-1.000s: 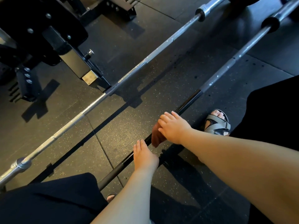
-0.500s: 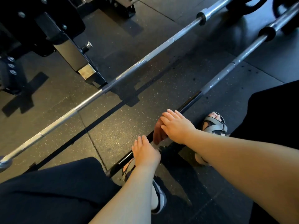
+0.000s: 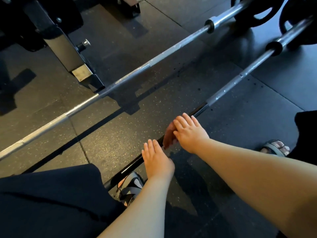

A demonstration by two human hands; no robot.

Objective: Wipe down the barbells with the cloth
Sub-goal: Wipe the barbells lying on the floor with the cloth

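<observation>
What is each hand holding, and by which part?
Right hand lies over the cloth, fingers pressing it onto the near barbell; thumb hidden, so a grip cannot be told. Left hand rests flat on that bar, holding nothing.
</observation>
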